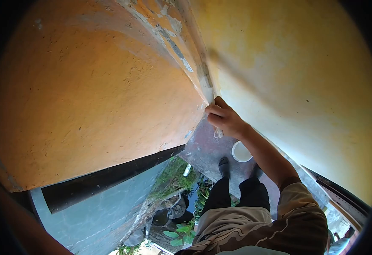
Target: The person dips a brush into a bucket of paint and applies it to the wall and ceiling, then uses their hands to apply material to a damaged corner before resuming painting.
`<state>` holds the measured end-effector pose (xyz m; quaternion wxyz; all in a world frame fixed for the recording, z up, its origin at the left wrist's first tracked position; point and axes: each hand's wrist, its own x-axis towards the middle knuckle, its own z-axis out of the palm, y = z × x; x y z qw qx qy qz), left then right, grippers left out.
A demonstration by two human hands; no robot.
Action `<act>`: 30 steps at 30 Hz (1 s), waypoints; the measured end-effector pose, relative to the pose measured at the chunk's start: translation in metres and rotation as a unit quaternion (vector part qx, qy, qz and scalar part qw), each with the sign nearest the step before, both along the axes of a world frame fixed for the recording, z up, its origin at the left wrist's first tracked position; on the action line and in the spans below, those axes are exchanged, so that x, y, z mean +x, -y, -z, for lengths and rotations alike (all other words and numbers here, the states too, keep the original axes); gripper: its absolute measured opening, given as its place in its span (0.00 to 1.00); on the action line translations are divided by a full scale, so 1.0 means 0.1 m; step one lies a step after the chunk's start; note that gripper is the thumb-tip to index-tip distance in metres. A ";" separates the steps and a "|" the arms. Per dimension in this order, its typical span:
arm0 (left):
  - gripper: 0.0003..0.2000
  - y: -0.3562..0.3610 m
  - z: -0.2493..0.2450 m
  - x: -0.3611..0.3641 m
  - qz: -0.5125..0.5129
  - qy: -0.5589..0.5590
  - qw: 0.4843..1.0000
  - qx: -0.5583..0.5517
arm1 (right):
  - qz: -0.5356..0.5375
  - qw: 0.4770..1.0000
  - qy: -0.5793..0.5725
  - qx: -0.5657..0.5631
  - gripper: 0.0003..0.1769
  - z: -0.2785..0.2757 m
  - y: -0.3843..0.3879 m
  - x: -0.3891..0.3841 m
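Note:
My right hand (pixel 224 117) is raised at the corner where an orange wall (pixel 96 89) meets a yellow wall (pixel 296 55). Its fingers are wrapped round a pale, flat, narrow tool (pixel 210 94), which points up along the corner strip. The tool's kind cannot be told from what shows. A loop of white string (pixel 218 133) hangs below the fist. Paint is chipped and peeling on the orange edge (pixel 173 38) above the tool. Only part of my left arm (pixel 28 229) shows at the lower left; the hand is outside the view.
A white bucket (pixel 241 151) stands on the grey floor (pixel 203 140) by my feet, next to a dark shoe (pixel 224 167). Green plants (pixel 181 231) and a pale blue-grey surface (pixel 105 216) lie below on the left. At the lower right, a person (pixel 341 243) is partly visible.

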<state>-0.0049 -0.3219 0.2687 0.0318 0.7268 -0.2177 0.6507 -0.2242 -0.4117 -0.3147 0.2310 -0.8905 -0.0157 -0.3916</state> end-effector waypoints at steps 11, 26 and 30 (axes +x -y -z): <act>0.39 0.02 0.20 0.03 0.042 -0.001 0.999 0.002 | 0.024 0.990 -0.121 -0.061 0.13 0.91 0.52 0.08; 0.34 -0.15 0.55 0.17 0.142 -0.033 0.989 -0.021 | -0.019 0.968 0.191 -0.161 0.12 -3.37 0.73 0.01; 0.33 -0.11 0.64 0.20 0.184 -0.034 0.982 -0.021 | -0.005 0.986 0.134 -0.096 0.17 -2.88 0.76 0.15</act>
